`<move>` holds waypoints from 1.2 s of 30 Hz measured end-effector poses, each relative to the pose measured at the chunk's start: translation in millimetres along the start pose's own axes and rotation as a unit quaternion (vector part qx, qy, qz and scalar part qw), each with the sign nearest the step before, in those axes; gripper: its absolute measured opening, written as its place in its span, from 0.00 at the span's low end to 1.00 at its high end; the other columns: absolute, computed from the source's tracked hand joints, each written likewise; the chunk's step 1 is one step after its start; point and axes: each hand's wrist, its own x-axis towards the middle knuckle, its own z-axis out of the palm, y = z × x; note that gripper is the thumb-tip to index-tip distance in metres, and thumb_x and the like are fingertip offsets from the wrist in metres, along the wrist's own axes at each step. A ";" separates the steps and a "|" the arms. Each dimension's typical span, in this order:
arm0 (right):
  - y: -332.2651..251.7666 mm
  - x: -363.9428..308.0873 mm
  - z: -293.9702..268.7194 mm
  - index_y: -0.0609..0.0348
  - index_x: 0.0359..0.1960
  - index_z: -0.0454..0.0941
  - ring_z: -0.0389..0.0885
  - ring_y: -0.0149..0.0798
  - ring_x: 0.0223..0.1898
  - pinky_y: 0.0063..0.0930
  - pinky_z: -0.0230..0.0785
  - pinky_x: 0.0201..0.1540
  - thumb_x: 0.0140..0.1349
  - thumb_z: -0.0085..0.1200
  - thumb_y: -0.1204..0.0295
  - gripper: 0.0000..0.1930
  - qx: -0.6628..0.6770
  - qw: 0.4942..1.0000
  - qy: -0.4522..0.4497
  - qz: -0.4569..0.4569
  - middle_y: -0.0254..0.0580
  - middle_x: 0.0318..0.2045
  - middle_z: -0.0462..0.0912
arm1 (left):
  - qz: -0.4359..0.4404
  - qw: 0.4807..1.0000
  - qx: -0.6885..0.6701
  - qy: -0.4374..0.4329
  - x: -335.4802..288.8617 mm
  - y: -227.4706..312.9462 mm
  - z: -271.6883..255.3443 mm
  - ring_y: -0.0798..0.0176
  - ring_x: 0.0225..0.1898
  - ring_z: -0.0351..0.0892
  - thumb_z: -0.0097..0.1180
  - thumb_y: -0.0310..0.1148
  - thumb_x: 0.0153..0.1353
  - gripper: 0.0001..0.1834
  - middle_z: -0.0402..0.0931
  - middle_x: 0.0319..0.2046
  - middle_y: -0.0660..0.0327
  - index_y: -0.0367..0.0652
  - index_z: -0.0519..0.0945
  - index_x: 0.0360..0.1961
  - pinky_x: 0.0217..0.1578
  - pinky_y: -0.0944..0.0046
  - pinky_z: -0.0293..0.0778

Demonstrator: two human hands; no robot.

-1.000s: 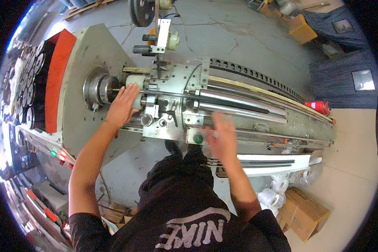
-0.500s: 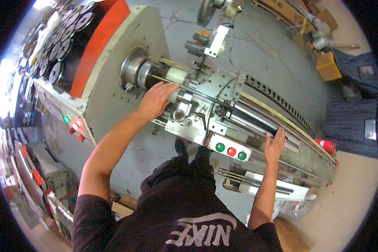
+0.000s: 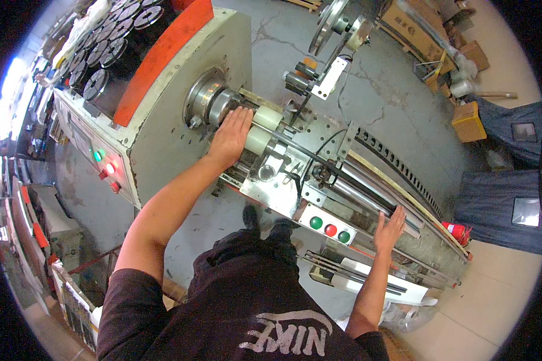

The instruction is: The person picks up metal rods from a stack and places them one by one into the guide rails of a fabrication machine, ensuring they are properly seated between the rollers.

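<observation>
A long thin metal rod (image 3: pixel 301 148) lies slantwise along a lathe-like machine, its left end by the round metal chuck (image 3: pixel 225 106). My left hand (image 3: pixel 230 139) is closed over the rod close to the chuck; its fingertips hide the rod's tip, and the thumb is out of sight. Two pale plastic rollers (image 3: pixel 258 139) sit just right of these fingers. Farther right, my right hand (image 3: pixel 391 230) has the rod's other end between thumb and fingers, above the machine's bed. The metal carriage plate (image 3: pixel 256 188) lies between my hands.
A panel with green and red buttons (image 3: pixel 330 230) faces me. Several spare rods (image 3: pixel 358 274) rest in a white tray at the near right. The machine's headstock (image 3: pixel 180 90) stands left, bearing black discs (image 3: pixel 147 17). A red extinguisher (image 3: pixel 457 231) is at the far right end.
My left hand has come nearer the chuck, and the rod tip that stuck out past its fingers is now hidden. The right hand keeps about its place on the rod. The whole view has shifted slightly.
</observation>
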 end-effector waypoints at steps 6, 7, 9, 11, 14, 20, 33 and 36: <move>-6.3 -9.3 -3.0 0.61 0.78 0.55 0.51 0.55 0.80 0.55 0.37 0.80 0.78 0.47 0.51 0.37 -0.019 1.000 0.010 0.008 0.55 0.78 0.58 | 0.005 1.000 0.011 -0.019 -2.6 -9.2 -7.6 0.43 0.76 0.60 0.50 0.23 0.64 0.34 0.65 0.71 0.43 0.30 0.63 0.72 0.77 0.49 0.55; -4.5 -10.3 -2.6 0.61 0.78 0.55 0.51 0.55 0.80 0.56 0.36 0.80 0.78 0.48 0.51 0.37 -0.023 1.000 0.015 0.004 0.55 0.78 0.59 | 0.005 1.000 0.011 -0.018 -2.3 -10.1 -7.4 0.43 0.76 0.60 0.49 0.23 0.64 0.33 0.66 0.71 0.43 0.31 0.64 0.72 0.77 0.49 0.55; -1.1 -11.2 -1.8 0.61 0.78 0.55 0.51 0.54 0.80 0.56 0.35 0.80 0.78 0.48 0.52 0.36 -0.033 0.999 0.021 -0.001 0.54 0.78 0.59 | 0.005 1.000 0.012 -0.016 -1.2 -12.3 -5.7 0.44 0.76 0.60 0.48 0.24 0.65 0.31 0.67 0.70 0.44 0.31 0.66 0.71 0.77 0.49 0.54; -4.5 -11.9 -3.7 0.60 0.78 0.55 0.52 0.53 0.80 0.56 0.35 0.80 0.78 0.48 0.52 0.36 -0.042 0.999 0.024 -0.002 0.53 0.78 0.59 | 0.002 0.999 0.002 -0.035 1.3 -15.7 -7.0 0.43 0.75 0.61 0.46 0.26 0.67 0.30 0.66 0.71 0.44 0.33 0.66 0.71 0.77 0.49 0.55; -9.8 -10.6 -8.5 0.59 0.78 0.56 0.53 0.52 0.80 0.57 0.35 0.80 0.78 0.47 0.52 0.35 -0.031 0.999 0.036 -0.001 0.52 0.77 0.60 | 0.004 0.999 0.000 -0.050 3.5 -18.2 -9.2 0.43 0.75 0.61 0.46 0.26 0.67 0.30 0.66 0.71 0.44 0.35 0.66 0.72 0.77 0.48 0.54; -13.1 -6.4 -9.7 0.61 0.77 0.59 0.57 0.54 0.78 0.57 0.40 0.79 0.76 0.50 0.53 0.35 -0.027 0.998 0.049 -0.037 0.53 0.76 0.63 | 0.013 0.997 0.001 -0.073 7.9 -19.3 -10.3 0.44 0.75 0.61 0.47 0.26 0.67 0.30 0.67 0.71 0.44 0.35 0.67 0.71 0.78 0.48 0.52; -34.7 -4.0 -17.1 0.59 0.76 0.61 0.57 0.51 0.78 0.55 0.40 0.80 0.77 0.50 0.53 0.34 -0.034 0.999 0.015 -0.026 0.52 0.76 0.64 | 0.020 0.997 -0.032 -0.072 11.0 -25.5 -18.5 0.43 0.75 0.61 0.48 0.26 0.65 0.30 0.68 0.70 0.44 0.34 0.69 0.70 0.78 0.47 0.52; -41.6 -4.5 -18.3 0.59 0.76 0.61 0.58 0.53 0.78 0.59 0.41 0.79 0.75 0.51 0.51 0.35 -0.031 0.999 0.015 -0.029 0.54 0.75 0.64 | 0.020 0.997 -0.029 -0.071 10.6 -30.7 -21.6 0.43 0.75 0.62 0.49 0.25 0.64 0.31 0.68 0.70 0.44 0.35 0.68 0.70 0.78 0.48 0.52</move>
